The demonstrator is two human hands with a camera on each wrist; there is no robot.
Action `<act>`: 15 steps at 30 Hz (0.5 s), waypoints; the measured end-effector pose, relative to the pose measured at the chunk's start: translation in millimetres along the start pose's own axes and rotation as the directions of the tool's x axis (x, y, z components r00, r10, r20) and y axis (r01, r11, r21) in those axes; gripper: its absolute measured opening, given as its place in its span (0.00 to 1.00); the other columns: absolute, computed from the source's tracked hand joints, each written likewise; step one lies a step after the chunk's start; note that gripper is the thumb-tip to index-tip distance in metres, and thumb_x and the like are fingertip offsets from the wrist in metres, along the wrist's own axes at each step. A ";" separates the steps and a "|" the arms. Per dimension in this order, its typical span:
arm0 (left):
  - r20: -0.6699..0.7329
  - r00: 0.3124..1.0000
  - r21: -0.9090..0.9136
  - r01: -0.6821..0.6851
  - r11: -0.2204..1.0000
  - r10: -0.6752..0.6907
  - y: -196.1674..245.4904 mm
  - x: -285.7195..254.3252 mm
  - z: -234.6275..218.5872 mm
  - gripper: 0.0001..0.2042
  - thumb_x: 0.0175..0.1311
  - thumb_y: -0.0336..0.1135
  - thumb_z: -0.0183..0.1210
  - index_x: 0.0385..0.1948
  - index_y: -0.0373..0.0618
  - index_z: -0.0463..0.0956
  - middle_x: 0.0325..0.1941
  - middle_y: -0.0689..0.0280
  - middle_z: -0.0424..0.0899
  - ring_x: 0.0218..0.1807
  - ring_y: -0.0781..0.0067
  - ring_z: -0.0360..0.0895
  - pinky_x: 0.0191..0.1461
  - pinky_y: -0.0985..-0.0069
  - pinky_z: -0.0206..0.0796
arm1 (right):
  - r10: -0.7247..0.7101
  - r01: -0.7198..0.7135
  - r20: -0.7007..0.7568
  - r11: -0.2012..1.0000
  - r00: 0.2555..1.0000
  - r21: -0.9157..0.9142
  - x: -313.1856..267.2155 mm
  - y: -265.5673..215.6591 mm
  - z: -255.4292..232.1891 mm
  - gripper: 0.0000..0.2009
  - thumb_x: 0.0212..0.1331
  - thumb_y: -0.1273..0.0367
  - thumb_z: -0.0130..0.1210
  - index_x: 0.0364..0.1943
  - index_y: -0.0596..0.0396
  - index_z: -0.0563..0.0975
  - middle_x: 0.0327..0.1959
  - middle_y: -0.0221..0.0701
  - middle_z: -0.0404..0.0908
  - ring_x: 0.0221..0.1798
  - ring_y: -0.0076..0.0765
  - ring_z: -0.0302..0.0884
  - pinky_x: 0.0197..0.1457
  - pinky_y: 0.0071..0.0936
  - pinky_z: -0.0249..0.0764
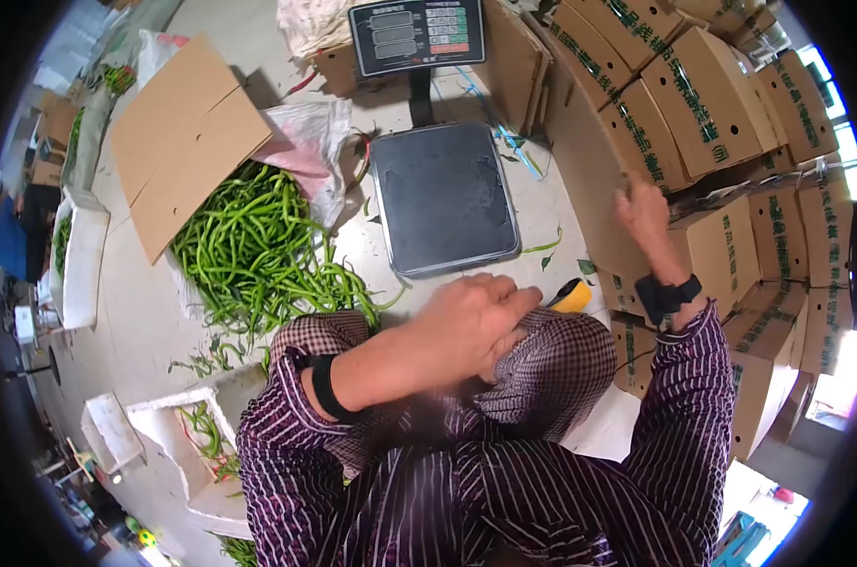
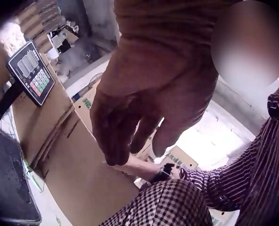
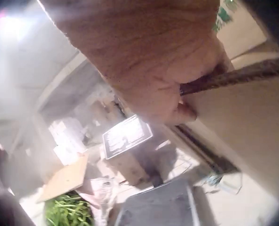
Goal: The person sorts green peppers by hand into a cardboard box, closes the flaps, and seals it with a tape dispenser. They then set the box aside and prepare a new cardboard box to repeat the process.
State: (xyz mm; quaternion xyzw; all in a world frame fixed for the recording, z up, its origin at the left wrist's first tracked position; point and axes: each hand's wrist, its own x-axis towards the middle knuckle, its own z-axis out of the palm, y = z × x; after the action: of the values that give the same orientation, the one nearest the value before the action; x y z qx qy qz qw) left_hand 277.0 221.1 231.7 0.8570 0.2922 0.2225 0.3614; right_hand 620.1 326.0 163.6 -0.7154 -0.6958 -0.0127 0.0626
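Observation:
My right hand (image 1: 644, 219) grips the top edge of a large upright cardboard sheet (image 1: 584, 156) on the right. In the right wrist view the thumb lies on one face of the cardboard sheet (image 3: 243, 115), with the other fingers behind its edge. My left hand (image 1: 466, 321) is over the checked-cloth knee (image 1: 565, 373), its fingers loosely bent. Nothing shows between the fingers of the left hand (image 2: 149, 94) in the left wrist view. A platform scale (image 1: 445, 198) with a keypad display (image 1: 417, 36) stands on the floor in front.
Green chili peppers (image 1: 249, 246) lie heaped left of the scale, partly under a cardboard flap (image 1: 190, 142). Printed cartons (image 1: 702, 104) are stacked at right. A yellow object (image 1: 572, 296) lies by the knee. A white foam box (image 1: 159, 420) with some peppers sits at lower left.

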 end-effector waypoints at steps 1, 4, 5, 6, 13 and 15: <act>-0.044 0.999 0.005 -0.018 1.000 0.018 5.2 -3.7 -5.1 0.18 0.53 0.33 0.60 0.46 0.36 0.72 0.32 0.53 0.77 0.37 0.52 0.78 0.42 0.62 0.71 | -0.010 0.010 -0.006 1.000 1.000 0.001 -4.2 18.4 -7.2 0.16 0.53 0.65 0.52 0.42 0.62 0.76 0.34 0.55 0.79 0.39 0.66 0.76 0.44 0.53 0.72; -0.060 0.998 -0.031 0.024 0.999 -0.026 21.2 -20.5 -24.0 0.18 0.57 0.35 0.59 0.47 0.36 0.72 0.37 0.51 0.79 0.41 0.49 0.78 0.46 0.61 0.71 | 0.028 0.028 -0.195 0.961 0.980 0.275 -39.9 49.1 -42.5 0.15 0.57 0.66 0.53 0.43 0.63 0.75 0.30 0.49 0.80 0.35 0.53 0.79 0.41 0.42 0.73; -0.102 0.995 -0.058 0.017 0.998 -0.023 26.3 -26.7 -30.6 0.18 0.59 0.35 0.58 0.48 0.36 0.72 0.38 0.50 0.79 0.42 0.48 0.78 0.47 0.61 0.71 | 0.051 0.035 -0.213 0.925 0.976 0.378 -60.8 51.8 -66.1 0.15 0.58 0.66 0.52 0.44 0.64 0.75 0.29 0.47 0.80 0.33 0.46 0.78 0.40 0.37 0.72; -0.025 0.997 -0.055 0.075 0.996 -0.077 32.7 -30.4 -42.3 0.20 0.57 0.33 0.58 0.53 0.40 0.74 0.47 0.52 0.81 0.48 0.53 0.80 0.51 0.68 0.74 | 0.134 -0.069 -0.175 0.940 0.975 0.334 -83.5 48.2 -92.3 0.15 0.59 0.67 0.52 0.45 0.64 0.75 0.29 0.46 0.79 0.32 0.40 0.75 0.39 0.34 0.71; 0.045 0.973 -0.256 0.229 0.939 -0.225 48.0 -64.1 -91.9 0.19 0.61 0.32 0.59 0.55 0.38 0.73 0.42 0.59 0.84 0.43 0.70 0.81 0.49 0.75 0.74 | 0.348 -0.230 -0.117 0.800 0.930 0.554 -220.2 49.3 -223.6 0.12 0.59 0.67 0.53 0.41 0.62 0.76 0.32 0.36 0.76 0.36 0.28 0.68 0.45 0.24 0.67; 0.030 0.958 -0.433 0.270 0.860 -0.285 42.7 -66.6 -94.0 0.24 0.63 0.37 0.59 0.58 0.36 0.69 0.47 0.58 0.82 0.47 0.68 0.79 0.53 0.74 0.71 | 0.330 -0.274 -0.035 0.834 0.943 0.479 -246.6 44.2 -241.4 0.11 0.59 0.68 0.54 0.39 0.62 0.75 0.30 0.31 0.73 0.36 0.27 0.67 0.45 0.24 0.65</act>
State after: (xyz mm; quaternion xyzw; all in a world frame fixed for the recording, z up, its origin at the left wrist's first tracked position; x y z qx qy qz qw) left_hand 187.1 198.9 312.5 0.7003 0.3621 0.2425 0.5654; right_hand 673.1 53.9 373.8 -0.7780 -0.5514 0.1235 0.2746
